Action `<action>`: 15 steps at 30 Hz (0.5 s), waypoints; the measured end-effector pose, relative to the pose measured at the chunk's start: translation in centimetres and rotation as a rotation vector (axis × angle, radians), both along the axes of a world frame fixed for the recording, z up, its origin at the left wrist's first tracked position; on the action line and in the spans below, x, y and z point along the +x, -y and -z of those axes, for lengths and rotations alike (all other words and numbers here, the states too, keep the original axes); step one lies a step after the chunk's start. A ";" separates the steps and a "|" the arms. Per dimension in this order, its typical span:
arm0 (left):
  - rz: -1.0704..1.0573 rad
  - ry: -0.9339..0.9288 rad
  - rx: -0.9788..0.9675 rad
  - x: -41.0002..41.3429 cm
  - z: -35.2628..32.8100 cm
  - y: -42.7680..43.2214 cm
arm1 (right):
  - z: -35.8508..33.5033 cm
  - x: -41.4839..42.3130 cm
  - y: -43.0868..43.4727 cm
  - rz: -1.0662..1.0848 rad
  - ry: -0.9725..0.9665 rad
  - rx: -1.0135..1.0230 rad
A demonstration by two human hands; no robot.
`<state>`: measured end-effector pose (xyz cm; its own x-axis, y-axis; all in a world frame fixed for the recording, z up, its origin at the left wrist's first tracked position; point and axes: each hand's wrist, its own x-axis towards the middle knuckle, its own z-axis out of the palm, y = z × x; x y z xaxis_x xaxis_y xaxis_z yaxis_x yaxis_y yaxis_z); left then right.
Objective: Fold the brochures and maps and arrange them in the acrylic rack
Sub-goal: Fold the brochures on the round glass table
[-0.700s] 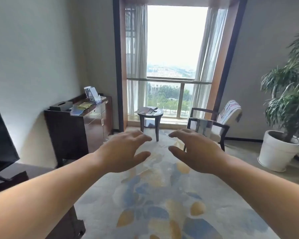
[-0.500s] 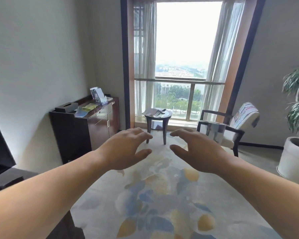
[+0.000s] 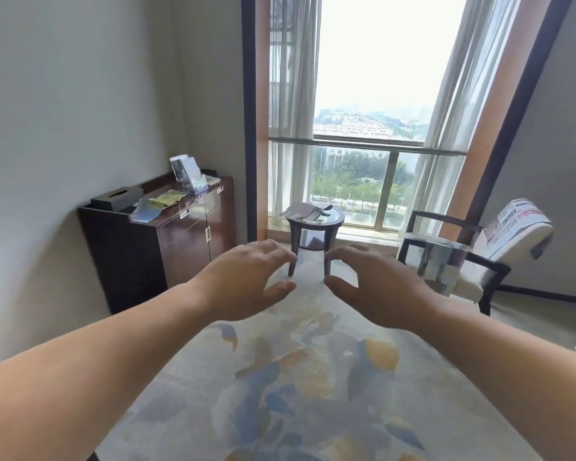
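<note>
Both hands, left hand point(image 3: 246, 281) and right hand point(image 3: 376, 287), hang loose and empty. I see loose brochures point(image 3: 160, 202) beside the acrylic rack point(image 3: 187, 174) on the cabinet point(image 3: 167, 234), more on the round table point(image 3: 313, 216). Risk: I miss a pile.

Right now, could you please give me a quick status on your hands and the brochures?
Left hand and right hand open, empty, raised. Acrylic rack on cabinet, loose brochures beside it. More papers on round table. Rug path unobstructed.
</note>
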<state>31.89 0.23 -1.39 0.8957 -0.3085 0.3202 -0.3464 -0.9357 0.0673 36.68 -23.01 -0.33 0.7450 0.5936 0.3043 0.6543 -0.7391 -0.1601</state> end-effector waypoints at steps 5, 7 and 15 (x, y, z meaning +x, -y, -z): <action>0.014 0.008 -0.007 8.8 0.6 -3.5 | 0.7 8.4 -3.6 0.021 -0.015 0.006; 0.034 -0.009 -0.019 12.4 0.4 -4.9 | 0.5 11.7 -5.0 0.038 -0.033 0.016; 0.085 -0.019 -0.053 26.8 0.8 -8.0 | 1.5 24.2 -8.0 0.105 -0.040 0.019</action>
<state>58.71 8.21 -2.16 0.8733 -0.3666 0.3210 -0.4223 -0.8981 0.1231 60.89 -15.01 -1.80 0.8145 0.5062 0.2834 0.5664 -0.7995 -0.1998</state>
